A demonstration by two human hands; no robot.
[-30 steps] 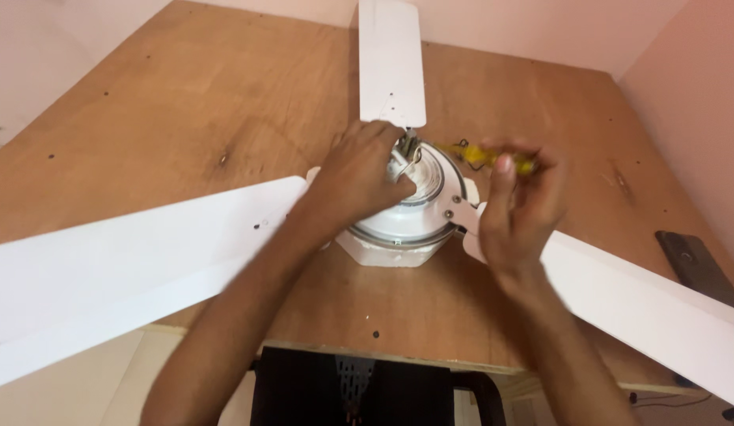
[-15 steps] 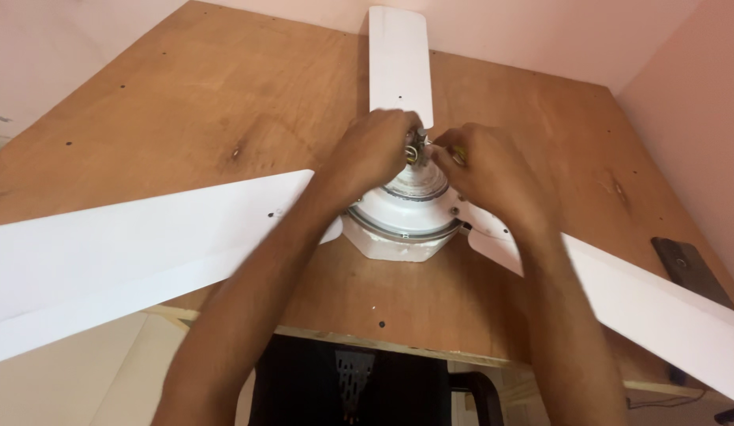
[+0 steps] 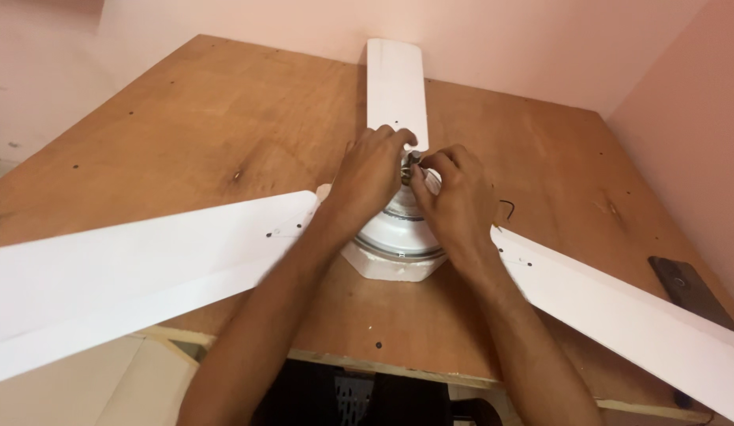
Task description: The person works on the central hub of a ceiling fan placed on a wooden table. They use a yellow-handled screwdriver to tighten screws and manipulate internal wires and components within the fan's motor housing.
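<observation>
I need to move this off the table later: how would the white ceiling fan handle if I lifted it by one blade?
Probably badly. The fan has three long thin blades around a chunky motor hub, so its weight likely sits in the middle and a blade may flex. It lies flat on the table, so it seems unlikely to roll. Both hands grip the hub's shaft, seemingly a firmer hold.

White three-bladed ceiling fan (image 3: 398, 237) lies flat on the wooden table, motor housing up; its small metal shaft (image 3: 409, 167) stands upright at the hub, pinched between my fingertips.
</observation>
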